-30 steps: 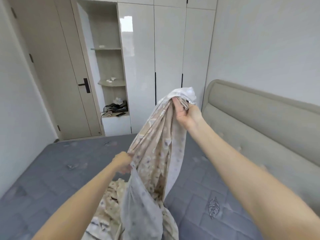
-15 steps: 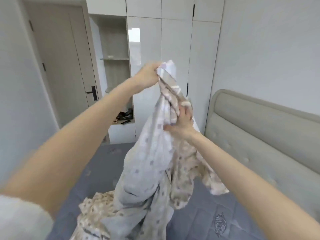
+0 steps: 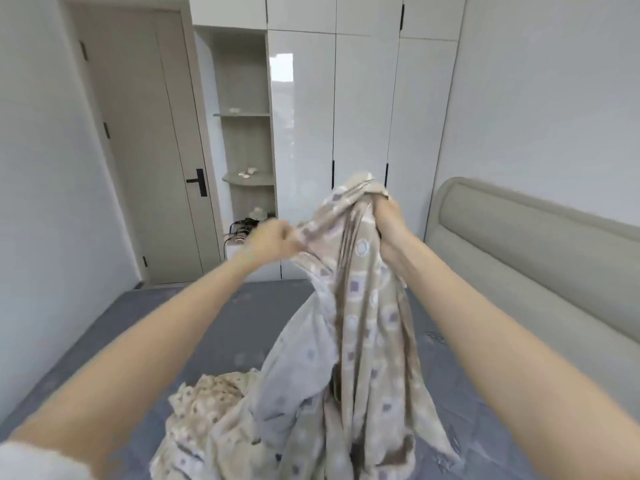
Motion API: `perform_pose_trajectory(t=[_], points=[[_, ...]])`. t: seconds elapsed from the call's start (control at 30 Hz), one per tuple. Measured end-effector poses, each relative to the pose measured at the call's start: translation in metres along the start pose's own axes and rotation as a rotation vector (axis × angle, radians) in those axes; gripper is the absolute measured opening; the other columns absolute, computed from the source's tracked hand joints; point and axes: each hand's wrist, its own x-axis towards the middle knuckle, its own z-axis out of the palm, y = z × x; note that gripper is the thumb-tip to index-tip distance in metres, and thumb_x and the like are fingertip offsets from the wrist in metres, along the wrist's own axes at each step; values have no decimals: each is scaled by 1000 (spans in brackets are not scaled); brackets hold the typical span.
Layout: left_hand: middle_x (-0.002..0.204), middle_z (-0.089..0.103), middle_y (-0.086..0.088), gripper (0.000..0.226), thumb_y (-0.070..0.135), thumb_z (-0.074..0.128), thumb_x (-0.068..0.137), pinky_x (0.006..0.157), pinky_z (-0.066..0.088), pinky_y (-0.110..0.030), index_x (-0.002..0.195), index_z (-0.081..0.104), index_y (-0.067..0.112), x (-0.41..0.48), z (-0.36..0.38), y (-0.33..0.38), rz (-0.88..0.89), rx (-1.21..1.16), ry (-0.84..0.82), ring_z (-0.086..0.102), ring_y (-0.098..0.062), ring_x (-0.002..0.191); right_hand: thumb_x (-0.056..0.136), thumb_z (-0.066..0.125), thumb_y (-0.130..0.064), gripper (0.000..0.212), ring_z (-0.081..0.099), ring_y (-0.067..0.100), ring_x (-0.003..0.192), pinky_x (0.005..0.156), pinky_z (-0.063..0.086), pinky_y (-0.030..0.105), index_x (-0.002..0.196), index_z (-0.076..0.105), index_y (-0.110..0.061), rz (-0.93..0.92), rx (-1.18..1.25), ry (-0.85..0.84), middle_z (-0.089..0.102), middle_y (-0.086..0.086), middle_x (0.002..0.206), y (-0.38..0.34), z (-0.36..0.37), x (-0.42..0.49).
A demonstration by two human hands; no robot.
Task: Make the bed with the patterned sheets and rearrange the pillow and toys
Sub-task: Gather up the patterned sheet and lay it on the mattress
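Note:
A beige and grey patterned sheet hangs bunched in the air over the bare grey quilted mattress. My right hand grips the sheet's top fold, held highest. My left hand grips another part of the edge, a little lower and to the left, and looks blurred. The sheet's lower part lies crumpled on the mattress near me. No pillow or toys are in view.
A padded beige headboard runs along the right wall. White wardrobe doors stand behind the bed, with open shelves holding small items and cables. A closed door is at the left.
My left hand has dropped from above my right hand to a spot lower and to the left. My right hand has taken the sheet's top fold, and the sheet now hangs from both.

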Motion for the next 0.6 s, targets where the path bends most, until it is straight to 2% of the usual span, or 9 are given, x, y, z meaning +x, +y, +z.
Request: perform_pose_trajectory(t=[0.1,0.13,0.2,0.27,0.37,0.4,0.5,0.53,0.6], points=[[100,58,-3,31,40,53,91,72,50,-26,112,52,18,-21,42,-2,-319,-493,-456,58,-18,88,100,41,-19,20,61,22,68,66,52,30,96,57,-7,38,151,0,63,12,82,-3,-1,0],[101,58,-3,28,32,49,94,71,54,-26,119,48,18,-25,50,-3,-392,-623,-527,60,-17,85,99,41,-17,18,59,21,66,64,51,29,97,55,-5,32,159,8,61,11,80,-4,-1,1],[93,60,-7,26,18,44,96,63,57,-27,121,48,14,-25,52,-3,-430,-804,-517,62,-17,75,96,40,-12,16,59,21,65,62,52,28,103,53,-4,17,169,15,60,12,80,-5,0,1],[80,66,-8,24,9,37,99,55,57,-27,110,58,12,-17,37,0,-439,-1045,-397,67,-19,66,96,40,-12,20,62,26,75,72,55,33,109,54,-3,27,177,16,62,17,90,-3,1,1],[54,66,-4,45,11,43,97,41,51,-24,64,73,14,-5,4,1,-460,-1381,-269,66,-20,48,98,47,-19,30,62,29,94,86,52,40,117,59,-1,101,111,98,64,19,106,4,-4,3],[57,67,-5,44,15,48,95,43,51,-24,59,73,13,-6,-3,5,-463,-1334,-251,66,-20,49,97,49,-22,31,63,30,96,85,52,40,116,61,-1,114,30,145,65,18,107,8,-7,4],[71,62,-3,23,17,47,95,52,43,-25,83,66,15,-2,-9,4,-395,-851,6,58,-20,60,92,54,-28,26,57,28,93,78,45,38,100,54,-3,54,-411,241,58,14,98,20,-29,9],[75,61,-3,23,17,43,95,51,41,-26,85,65,16,0,-12,5,-322,-723,71,56,-21,64,88,58,-30,28,55,27,94,79,43,37,100,47,-6,21,-538,198,55,12,98,24,-37,7],[79,64,-3,24,15,44,93,56,47,-27,82,66,17,3,-23,13,-194,-706,85,60,-21,72,77,72,-36,58,54,27,105,92,46,40,115,36,-12,27,-766,-1,53,8,110,35,-45,0]])
